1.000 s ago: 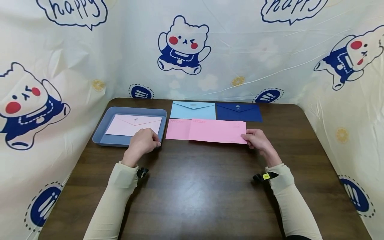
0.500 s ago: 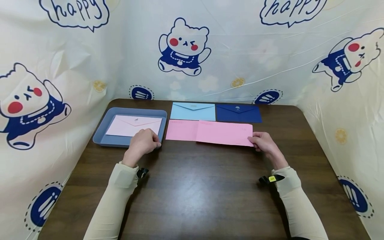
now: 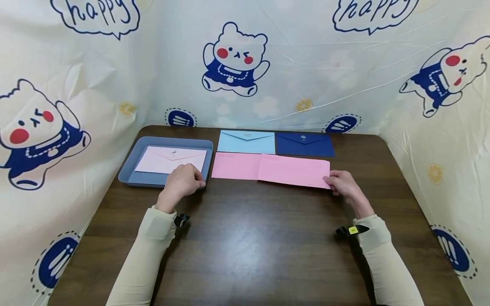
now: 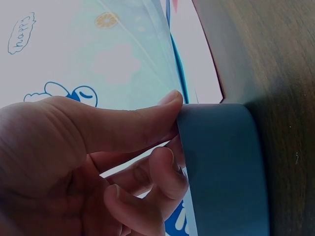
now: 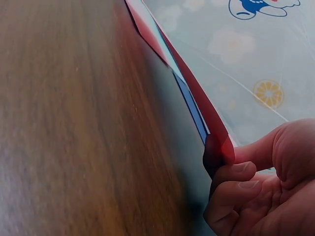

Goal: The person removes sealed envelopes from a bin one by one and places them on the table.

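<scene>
In the head view, my left hand point(image 3: 183, 181) holds the front right corner of a blue tray point(image 3: 147, 183). The left wrist view shows the thumb on the tray's rim and curled fingers against its wall point(image 4: 221, 162). Inside the tray lies a white envelope point(image 3: 157, 160) with a red-lined flap. My right hand point(image 3: 345, 185) pinches the right edge of a pink envelope point(image 3: 294, 171). Its left part overlaps a second pink envelope point(image 3: 235, 166) on the table. From the right wrist, the held envelope point(image 5: 202, 101) is seen edge-on, its near end raised off the wood.
Behind the pink envelopes, a light blue envelope point(image 3: 245, 145) and a dark blue envelope point(image 3: 304, 148) lie side by side at the far edge of the brown table point(image 3: 245, 255). A printed curtain point(image 3: 298, 51) hangs close around the table's back and sides.
My right hand has drawn the upper pink envelope to the right and slightly nearer, uncovering more of the one beneath. My left hand stays on the tray.
</scene>
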Demonstrator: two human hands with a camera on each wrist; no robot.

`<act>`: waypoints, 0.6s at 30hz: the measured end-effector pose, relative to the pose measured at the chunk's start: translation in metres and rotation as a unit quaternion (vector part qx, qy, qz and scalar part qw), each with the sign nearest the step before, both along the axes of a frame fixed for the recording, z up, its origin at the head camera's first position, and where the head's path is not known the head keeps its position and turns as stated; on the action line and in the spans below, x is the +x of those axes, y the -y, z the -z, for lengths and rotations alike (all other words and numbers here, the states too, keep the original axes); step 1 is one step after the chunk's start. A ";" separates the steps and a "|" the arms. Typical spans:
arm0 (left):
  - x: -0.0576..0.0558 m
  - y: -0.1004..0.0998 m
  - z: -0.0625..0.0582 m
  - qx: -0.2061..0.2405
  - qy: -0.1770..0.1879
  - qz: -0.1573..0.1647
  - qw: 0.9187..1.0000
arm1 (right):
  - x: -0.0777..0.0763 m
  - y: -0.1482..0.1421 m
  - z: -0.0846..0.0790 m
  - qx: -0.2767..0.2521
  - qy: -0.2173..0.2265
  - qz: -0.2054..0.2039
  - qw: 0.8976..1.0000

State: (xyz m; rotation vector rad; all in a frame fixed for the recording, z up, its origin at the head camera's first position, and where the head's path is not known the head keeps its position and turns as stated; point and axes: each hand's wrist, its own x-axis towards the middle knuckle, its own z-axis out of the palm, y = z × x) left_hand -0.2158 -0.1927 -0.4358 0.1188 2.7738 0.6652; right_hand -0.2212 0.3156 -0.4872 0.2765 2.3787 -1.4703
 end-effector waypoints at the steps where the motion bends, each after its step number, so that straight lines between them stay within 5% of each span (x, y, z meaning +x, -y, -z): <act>1: 0.000 0.000 0.000 0.000 0.000 0.000 1.000 | 0.000 -0.002 0.001 0.000 0.001 0.000 1.000; 18: 0.000 0.001 -0.001 0.002 0.007 -0.006 1.000 | 0.004 -0.021 -0.001 0.002 0.012 0.005 1.000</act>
